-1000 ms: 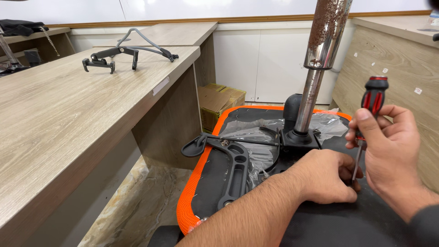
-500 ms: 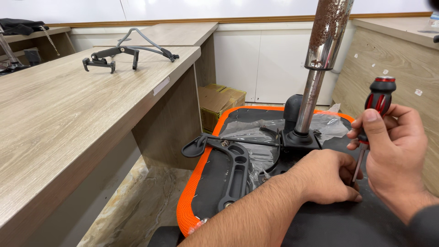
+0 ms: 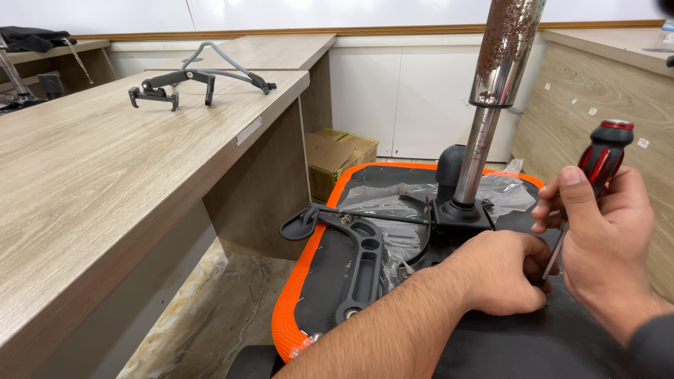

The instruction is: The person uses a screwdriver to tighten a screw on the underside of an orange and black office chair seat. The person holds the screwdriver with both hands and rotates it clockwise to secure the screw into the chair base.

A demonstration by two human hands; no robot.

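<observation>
Your right hand (image 3: 604, 238), at three o'clock in the frame, is clamped on a screwdriver (image 3: 597, 175) with a red-and-black handle. The thumb lies up the grip, and the thin shaft slants down toward five o'clock. Your left hand (image 3: 505, 270) rests fisted just beside it, knuckles down on the upturned seat (image 3: 337, 267), touching the shaft near its tip. Whether that fist holds anything cannot be told. The tip itself is hidden between the two hands.

The seat, black underneath with an orange mesh rim, fills the lower centre. From its black mount (image 3: 460, 210), at twelve o'clock from your left hand, a rusty chrome column (image 3: 491, 91) rises out of the frame. A black curved arm bracket (image 3: 354, 260) lies on the seat at nine o'clock from the left hand, with crumpled clear plastic (image 3: 400, 210) between the bracket and the mount.

A wooden desk (image 3: 91, 182) runs along the left side. A black-and-grey metal part (image 3: 189, 77) sits on it at eleven o'clock, well apart from your hands. A cardboard box (image 3: 337, 158) stands on the floor beyond the seat.
</observation>
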